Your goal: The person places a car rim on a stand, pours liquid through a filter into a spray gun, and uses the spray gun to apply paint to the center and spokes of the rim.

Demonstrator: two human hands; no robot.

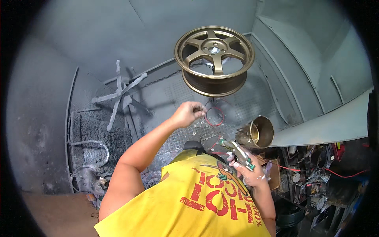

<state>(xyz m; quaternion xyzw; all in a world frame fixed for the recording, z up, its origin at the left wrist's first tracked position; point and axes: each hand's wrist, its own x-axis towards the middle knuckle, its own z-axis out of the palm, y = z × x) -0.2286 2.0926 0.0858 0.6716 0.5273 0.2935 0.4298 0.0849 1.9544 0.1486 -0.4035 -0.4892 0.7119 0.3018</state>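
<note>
My right hand (248, 168) grips a silver spray gun (239, 152) with green fittings; a metal cup (267, 132) with gold-brown inside sits at its upper end. My left hand (193, 112) is raised with fingers curled together; whatever they hold, if anything, I cannot make out. Beyond it a bronze six-spoke wheel rim (217, 61) sits horizontally on a support that is mostly hidden beneath it. A red hose loop (222, 120) shows just past my left fingers.
Grey booth walls (150, 31) surround a grated floor (158, 102). A paint-coated cross-shaped stand (116, 94) is at the left, above a crusted mat (118, 130). Cluttered shelves (316, 185) with cans and tools lie at the lower right, crossed by a red hose (292, 169).
</note>
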